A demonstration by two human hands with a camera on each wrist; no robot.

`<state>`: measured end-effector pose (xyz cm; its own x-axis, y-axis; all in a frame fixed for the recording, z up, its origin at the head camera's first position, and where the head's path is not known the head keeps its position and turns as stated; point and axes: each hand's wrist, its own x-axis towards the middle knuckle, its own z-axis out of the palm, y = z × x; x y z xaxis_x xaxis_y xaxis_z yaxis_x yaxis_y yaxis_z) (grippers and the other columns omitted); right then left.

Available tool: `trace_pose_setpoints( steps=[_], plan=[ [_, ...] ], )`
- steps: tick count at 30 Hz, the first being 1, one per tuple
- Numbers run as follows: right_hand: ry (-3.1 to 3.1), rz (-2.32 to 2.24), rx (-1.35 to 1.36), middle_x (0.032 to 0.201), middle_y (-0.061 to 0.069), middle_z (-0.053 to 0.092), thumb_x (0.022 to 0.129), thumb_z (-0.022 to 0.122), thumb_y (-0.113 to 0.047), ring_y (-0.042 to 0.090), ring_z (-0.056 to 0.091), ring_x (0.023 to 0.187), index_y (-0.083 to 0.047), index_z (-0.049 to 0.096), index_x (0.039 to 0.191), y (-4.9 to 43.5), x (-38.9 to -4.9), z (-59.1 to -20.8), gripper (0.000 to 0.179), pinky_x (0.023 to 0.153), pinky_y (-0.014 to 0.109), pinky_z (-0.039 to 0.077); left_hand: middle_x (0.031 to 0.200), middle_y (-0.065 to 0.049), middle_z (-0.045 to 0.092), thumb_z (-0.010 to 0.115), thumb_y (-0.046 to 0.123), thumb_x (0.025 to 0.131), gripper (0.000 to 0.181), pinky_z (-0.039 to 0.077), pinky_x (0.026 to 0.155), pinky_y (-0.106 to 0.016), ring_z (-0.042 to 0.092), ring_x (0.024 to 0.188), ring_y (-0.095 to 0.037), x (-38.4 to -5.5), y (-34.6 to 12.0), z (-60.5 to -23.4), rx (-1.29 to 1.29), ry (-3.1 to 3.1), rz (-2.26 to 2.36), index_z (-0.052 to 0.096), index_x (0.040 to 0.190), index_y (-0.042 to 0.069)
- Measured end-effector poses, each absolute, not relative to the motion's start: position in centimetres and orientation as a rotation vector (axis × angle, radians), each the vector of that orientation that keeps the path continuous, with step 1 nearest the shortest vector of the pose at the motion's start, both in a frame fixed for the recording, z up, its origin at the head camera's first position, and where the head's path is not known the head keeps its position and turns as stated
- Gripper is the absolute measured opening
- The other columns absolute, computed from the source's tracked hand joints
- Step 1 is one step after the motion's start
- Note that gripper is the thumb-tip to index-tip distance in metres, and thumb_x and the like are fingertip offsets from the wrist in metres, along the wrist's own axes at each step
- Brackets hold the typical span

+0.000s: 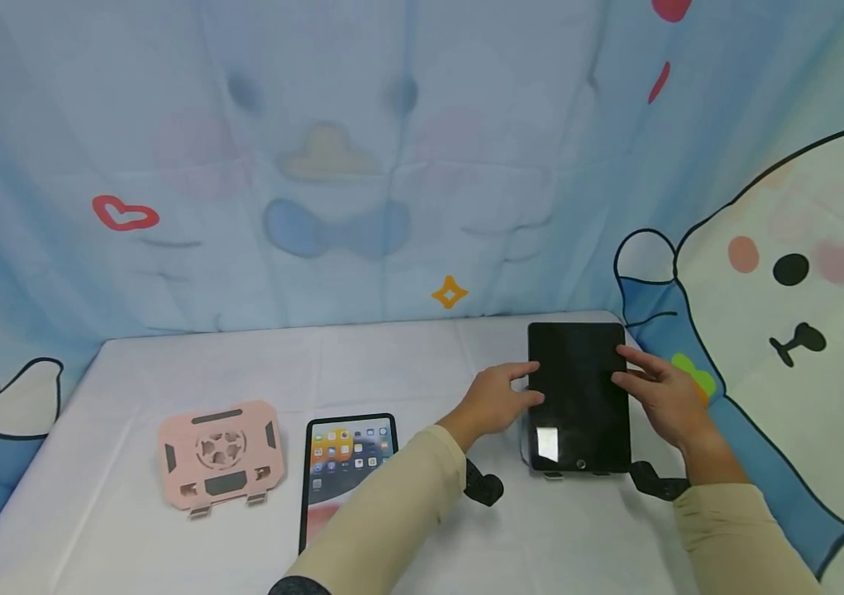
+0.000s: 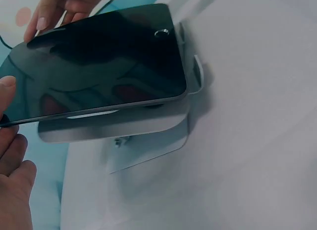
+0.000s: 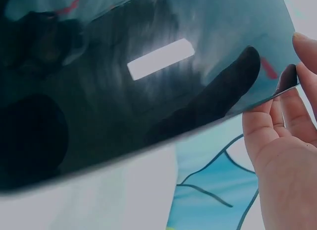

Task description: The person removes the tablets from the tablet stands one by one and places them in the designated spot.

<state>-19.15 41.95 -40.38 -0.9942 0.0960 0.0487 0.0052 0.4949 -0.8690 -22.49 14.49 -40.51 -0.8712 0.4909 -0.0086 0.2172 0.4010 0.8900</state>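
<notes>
A beige sleeve (image 1: 384, 529) reaches in nearest the camera, and at its end the left hand (image 1: 492, 401) pinches the left edge of the black tablet (image 1: 578, 405), thumb above and fingers below, while the right hand (image 1: 670, 405) holds the opposite edge. The tablet sits tilted over a grey stand (image 2: 114, 127), near the tabletop's (image 1: 124, 529) far right corner. Left of it lie a tablet with a lit screen (image 1: 343, 471) and, farther left, a pink stand (image 1: 261, 430).
</notes>
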Motion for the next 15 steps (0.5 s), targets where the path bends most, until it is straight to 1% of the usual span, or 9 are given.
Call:
trace_pose_setpoints(
  steps=[1, 2, 4, 5, 8, 11, 12, 15],
  plan=[
    [-2.642, 1.52, -0.083, 0.159, 0.028, 0.023, 0.102, 0.059, -0.034, 0.031, 0.039, 0.128, -0.001, 0.032, 0.155, 41.9, -19.1, -40.3, 0.068, 0.105, 0.026, 0.04, 0.146, 0.009, 0.052, 0.068, 0.026, 0.097, 0.048, 0.041, 0.105, -0.03, 0.047, 0.133, -0.011, -22.6, 14.4, -40.4, 0.637, 2.4, 1.461, 0.057, 0.144, 0.024],
    [-2.644, 1.515, -0.075, 0.158, 0.028, 0.023, 0.102, 0.059, -0.034, 0.028, 0.04, 0.127, -0.002, 0.033, 0.155, 41.9, -19.0, -40.2, 0.067, 0.101, 0.02, 0.042, 0.145, 0.009, 0.053, 0.068, 0.025, 0.097, 0.048, 0.042, 0.103, -0.029, 0.049, 0.131, -0.012, -22.6, 14.2, -40.4, 0.654, 2.407, 1.467, 0.058, 0.144, 0.024],
    [-2.639, 1.512, -0.048, 0.158, 0.027, 0.025, 0.102, 0.059, -0.031, 0.018, 0.043, 0.122, -0.002, 0.034, 0.155, 41.9, -19.0, -40.1, 0.065, 0.093, 0.013, 0.044, 0.142, 0.009, 0.055, 0.068, 0.023, 0.097, 0.047, 0.045, 0.099, -0.027, 0.053, 0.127, -0.013, -22.7, 13.9, -40.2, 0.674, 2.401, 1.491, 0.058, 0.144, 0.023],
    [-2.636, 1.519, -0.03, 0.158, 0.027, 0.025, 0.103, 0.059, -0.03, 0.015, 0.044, 0.121, -0.002, 0.034, 0.155, 41.8, -19.0, -40.0, 0.064, 0.092, 0.013, 0.044, 0.141, 0.008, 0.056, 0.068, 0.023, 0.097, 0.047, 0.046, 0.097, -0.026, 0.054, 0.125, -0.012, -22.7, 13.7, -40.2, 0.675, 2.393, 1.504, 0.058, 0.144, 0.023],
    [-2.633, 1.55, 0.002, 0.159, 0.026, 0.023, 0.103, 0.058, -0.028, 0.025, 0.043, 0.128, -0.002, 0.032, 0.156, 41.4, -18.9, -39.6, 0.064, 0.095, 0.015, 0.044, 0.138, 0.007, 0.059, 0.068, 0.021, 0.097, 0.048, 0.049, 0.092, -0.024, 0.056, 0.122, -0.01, -22.7, 13.2, -40.1, 0.65, 2.356, 1.554, 0.058, 0.143, 0.023],
    [-2.642, 1.559, 0.006, 0.16, 0.025, 0.022, 0.103, 0.059, -0.03, 0.031, 0.04, 0.131, -0.005, 0.031, 0.157, 40.7, -18.9, -39.1, 0.065, 0.096, 0.015, 0.043, 0.137, 0.007, 0.059, 0.069, 0.02, 0.096, 0.048, 0.05, 0.088, -0.023, 0.057, 0.121, -0.009, -22.7, 12.6, -40.3, 0.608, 2.331, 1.594, 0.058, 0.143, 0.025],
    [-2.629, 1.574, 0.01, 0.159, 0.023, 0.026, 0.103, 0.059, -0.029, 0.031, 0.041, 0.13, -0.005, 0.032, 0.156, 40.4, -18.9, -39.0, 0.065, 0.096, 0.015, 0.043, 0.137, 0.007, 0.059, 0.07, 0.02, 0.096, 0.049, 0.05, 0.087, -0.023, 0.057, 0.121, -0.01, -22.7, 12.4, -40.3, 0.601, 2.33, 1.601, 0.058, 0.143, 0.026],
    [-2.571, 1.627, 0.058, 0.148, 0.013, 0.041, 0.102, 0.06, -0.021, 0.015, 0.052, 0.118, -0.001, 0.035, 0.154, 39.9, -19.0, -39.0, 0.061, 0.09, 0.011, 0.044, 0.138, 0.007, 0.058, 0.07, 0.021, 0.096, 0.05, 0.05, 0.086, -0.023, 0.058, 0.119, -0.009, -22.8, 11.8, -40.4, 0.598, 2.33, 1.625, 0.057, 0.143, 0.027]
  ],
)
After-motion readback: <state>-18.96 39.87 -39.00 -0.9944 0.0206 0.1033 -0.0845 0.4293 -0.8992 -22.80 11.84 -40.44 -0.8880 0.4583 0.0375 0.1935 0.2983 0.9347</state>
